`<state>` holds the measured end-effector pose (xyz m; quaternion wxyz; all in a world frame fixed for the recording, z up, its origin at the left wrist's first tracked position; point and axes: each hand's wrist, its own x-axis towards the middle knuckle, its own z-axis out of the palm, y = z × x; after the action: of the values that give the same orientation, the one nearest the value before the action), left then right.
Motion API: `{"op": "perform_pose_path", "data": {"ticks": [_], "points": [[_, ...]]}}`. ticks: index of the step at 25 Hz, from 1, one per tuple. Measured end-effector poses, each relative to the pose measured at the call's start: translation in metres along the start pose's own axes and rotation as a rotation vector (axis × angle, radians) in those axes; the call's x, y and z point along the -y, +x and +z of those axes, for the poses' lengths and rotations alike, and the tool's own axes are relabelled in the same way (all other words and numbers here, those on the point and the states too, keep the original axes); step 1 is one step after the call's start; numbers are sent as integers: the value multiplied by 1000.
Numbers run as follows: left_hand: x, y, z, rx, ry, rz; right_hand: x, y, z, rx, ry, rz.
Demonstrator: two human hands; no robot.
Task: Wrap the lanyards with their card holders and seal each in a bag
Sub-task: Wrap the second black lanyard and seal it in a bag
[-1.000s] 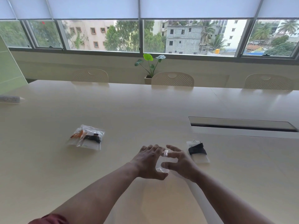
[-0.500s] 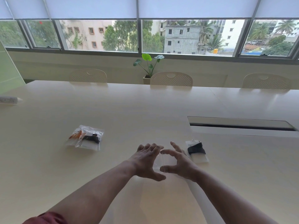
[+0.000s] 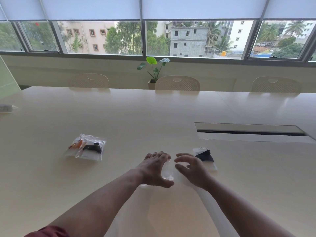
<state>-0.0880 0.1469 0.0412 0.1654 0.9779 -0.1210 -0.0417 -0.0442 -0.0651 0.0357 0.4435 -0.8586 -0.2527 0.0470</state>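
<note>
In the centre of the frame, the left hand (image 3: 154, 170) grip holds a small clear plastic bag (image 3: 167, 170) above the pale bench (image 3: 136, 117); the right hand (image 3: 192, 169) grip is released beside it.

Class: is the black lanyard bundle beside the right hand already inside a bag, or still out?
Still out. The black lanyard lies wrapped on its card holder, bare on the table; no bag shows around it.
</note>
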Motion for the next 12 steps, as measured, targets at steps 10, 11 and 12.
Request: {"op": "perform_pose_path", "data": {"ticks": [10,11,12], "points": [[-41,40,-7,113,-1017,-160,-41,13,-71,-350,-181,397],[-47,45,-6,154,-1100,-134,-45,11,-72,-328,-144,421],[-53,49,-5,193,-1179,-121,-48,10,-72,-308,-100,437]]}}
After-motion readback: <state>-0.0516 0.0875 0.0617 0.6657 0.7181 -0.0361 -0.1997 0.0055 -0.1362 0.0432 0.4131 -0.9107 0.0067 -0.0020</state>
